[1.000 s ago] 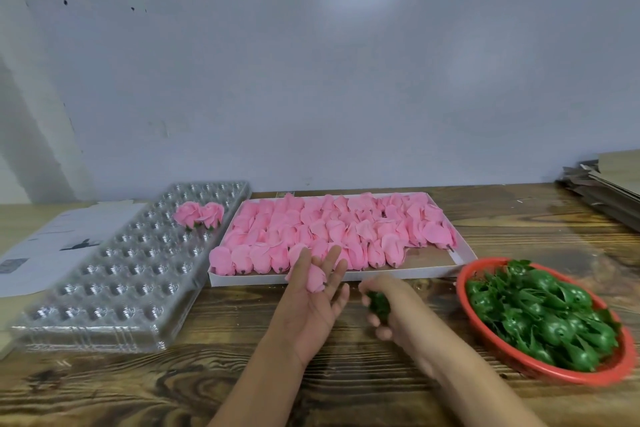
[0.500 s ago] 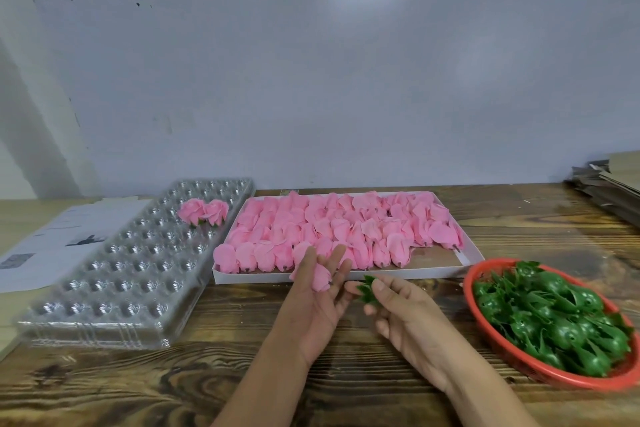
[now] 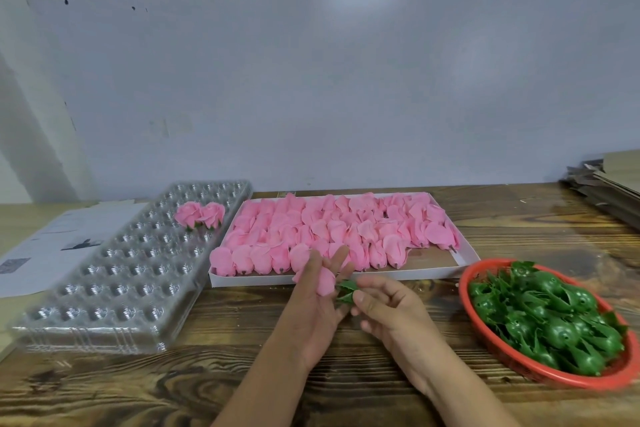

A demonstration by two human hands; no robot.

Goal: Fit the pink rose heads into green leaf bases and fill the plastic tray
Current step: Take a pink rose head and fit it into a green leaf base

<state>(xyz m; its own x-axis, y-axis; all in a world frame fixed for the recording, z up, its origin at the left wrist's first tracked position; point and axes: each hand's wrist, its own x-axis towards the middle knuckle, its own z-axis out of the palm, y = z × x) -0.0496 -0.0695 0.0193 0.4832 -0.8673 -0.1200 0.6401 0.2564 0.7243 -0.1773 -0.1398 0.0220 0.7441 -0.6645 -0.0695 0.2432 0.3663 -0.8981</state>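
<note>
1. The step in hand looks like the mating of one pink rose head (image 3: 325, 282) to one green leaf base (image 3: 346, 292). The left hand (image 3: 317, 302) carries the rose head in its upturned fingers, which stand nearly straight with the bud lying among them; the right hand (image 3: 388, 308) pinches the leaf base between thumb and curled fingers, just beside the bud and about touching it.
2. To do it well, I would turn the bud so that its narrow lower tip faces the cup of the base and line the two up on one axis before pushing. The petals look soft and would likely crease, so any pressure belongs low on the bud.
3. The leaf points should end up spread round the bud, not folded under it; a slight twist while seating may help.
4. The finished flower then goes to the clear plastic tray (image 3: 114, 274) at the left of the wooden surface (image 3: 214, 388). Two assembled roses (image 3: 200, 215) already sit near its far end and the other pockets look unfilled, so the task is at an early stage.
5. Supplies are near: the white box of rose heads (image 3: 460, 262) lies just beyond the hands, and the red basket of leaf bases (image 3: 465, 302) is to the right.
6. Writing: printed paper sheets (image 3: 52, 246) lie left of the tray, but their print is too small and blurred to read. No brand or label shows anywhere else.
</note>
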